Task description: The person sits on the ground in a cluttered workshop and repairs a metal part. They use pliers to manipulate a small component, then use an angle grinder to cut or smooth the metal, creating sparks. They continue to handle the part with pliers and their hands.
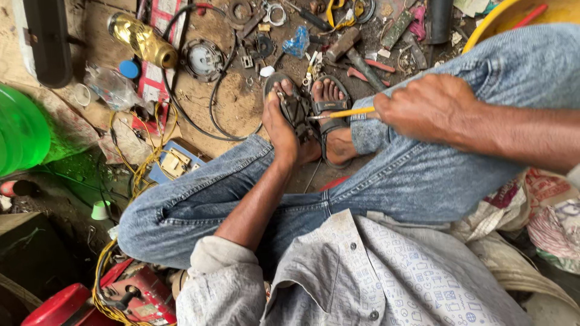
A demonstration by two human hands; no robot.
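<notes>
Yellow-handled and slim, the screwdriver (338, 113) looks light and rigid, clenched by its handle in the right hand (426, 108), its tip just beside the left hand (281, 130) fingers gripping a small dark part (294, 108).

Faded blue jeans (423, 175), grey patterned shirt (362, 278), dark strap sandals (332, 115).

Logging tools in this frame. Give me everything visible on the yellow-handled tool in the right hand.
The yellow-handled tool is slim and straight, with a yellow, plastic-looking shaft and a thin pale tip, likely a small screwdriver. It lies nearly level, tip pointing left. The right hand closes around its rear end, hiding it. The tip meets a small dark part that the left hand holds over the sandalled feet. Exact tip type cannot be told.
</notes>
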